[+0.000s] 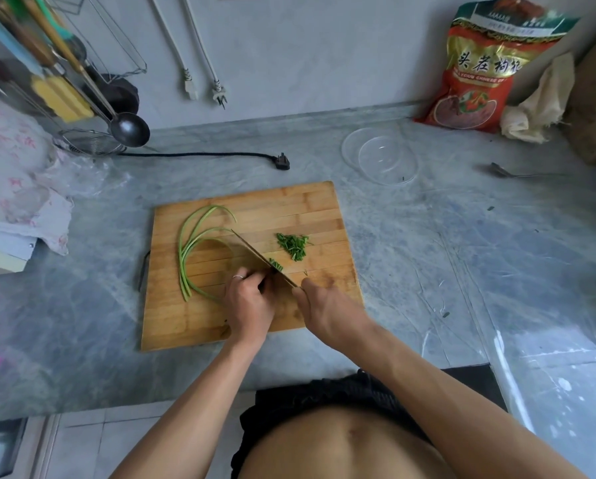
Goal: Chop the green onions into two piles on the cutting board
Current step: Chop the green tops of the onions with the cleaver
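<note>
Right hand (327, 307) grips the knife (262, 257); left fingers (251, 281) pinch limp, light onions (193, 243) near the cut.

A single wide-angle camera sat on the person's head and looked forward and steeply down. The grey worktop (428, 236) filled the middle of the frame, close below, with the cutting board (289, 209) near centre. The wall ran across the top edge, bent by the lens. The person's torso and both forearms entered from the bottom edge.
</note>
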`<act>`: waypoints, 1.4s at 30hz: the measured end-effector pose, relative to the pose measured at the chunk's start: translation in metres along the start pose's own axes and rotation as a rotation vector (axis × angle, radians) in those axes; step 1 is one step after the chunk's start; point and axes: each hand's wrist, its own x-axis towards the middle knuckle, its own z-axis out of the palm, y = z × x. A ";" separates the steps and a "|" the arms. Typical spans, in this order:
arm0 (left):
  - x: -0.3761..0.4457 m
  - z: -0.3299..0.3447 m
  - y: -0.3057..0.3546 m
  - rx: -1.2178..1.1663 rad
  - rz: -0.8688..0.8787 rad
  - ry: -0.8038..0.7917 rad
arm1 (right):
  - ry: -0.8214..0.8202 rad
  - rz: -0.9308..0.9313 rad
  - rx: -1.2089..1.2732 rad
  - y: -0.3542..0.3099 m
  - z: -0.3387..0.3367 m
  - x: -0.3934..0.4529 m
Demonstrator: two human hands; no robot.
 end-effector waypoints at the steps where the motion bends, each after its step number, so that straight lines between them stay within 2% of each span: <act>1: 0.000 0.000 0.001 -0.007 0.004 0.003 | 0.006 0.007 0.017 0.000 0.000 0.001; 13: 0.000 -0.002 0.000 -0.017 -0.010 -0.002 | -0.010 0.055 0.065 -0.001 -0.011 0.007; 26: -0.002 -0.002 -0.001 -0.034 -0.017 0.026 | 0.151 0.024 0.189 0.007 -0.016 0.019; 30: 0.000 -0.002 -0.003 -0.017 -0.024 0.033 | 0.141 0.001 0.183 0.011 -0.016 0.013; 37: -0.011 -0.001 -0.011 0.098 0.086 0.027 | 0.098 -0.006 0.134 0.018 -0.007 -0.007; 42: -0.005 -0.004 -0.007 0.083 0.061 0.007 | 0.063 0.019 0.145 0.019 -0.007 -0.015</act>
